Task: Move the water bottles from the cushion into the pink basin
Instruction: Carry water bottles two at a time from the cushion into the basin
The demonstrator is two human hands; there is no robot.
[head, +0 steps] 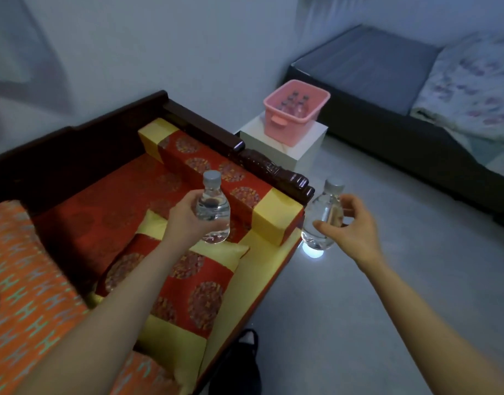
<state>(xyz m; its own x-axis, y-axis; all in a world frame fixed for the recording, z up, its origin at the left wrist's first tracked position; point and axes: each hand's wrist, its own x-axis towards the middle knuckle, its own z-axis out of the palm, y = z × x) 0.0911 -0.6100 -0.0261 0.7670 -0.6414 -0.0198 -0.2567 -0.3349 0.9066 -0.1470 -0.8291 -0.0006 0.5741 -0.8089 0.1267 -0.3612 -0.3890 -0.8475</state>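
Water bottles, two of them clear and grey-capped, are held upright in a person's bare hands above a wooden sofa's edge; the left hand (188, 216) wraps around the body of one bottle (212, 208), lifted clear over a red-and-yellow cushion (188, 289) on the seat; the right hand (349, 225) clasps the second bottle (323, 216) between thumb and curled fingers, out past the sofa's armrest and above the pale floor (359, 323). Both forearms reach forward from the bottom of the frame. A bolster (216, 169) in the same red and yellow fabric lies along the dark carved sofa frame (273, 166), just behind the left-hand bottle; an orange patterned cushion (25, 280) fills the lower left. Beyond the sofa's far corner, the pink basin (298, 132) stands on a white cube-shaped stand (296, 155) against the wall, well apart from both hands; several more capped bottles (295, 105) stand upright inside it, their number hard to tell. A low bed (373, 67) with a grey mattress and a flowered quilt (473, 86) runs along the right side of the room. A dark shoe (239, 363) shows on the floor near the bottom edge, beside the sofa.
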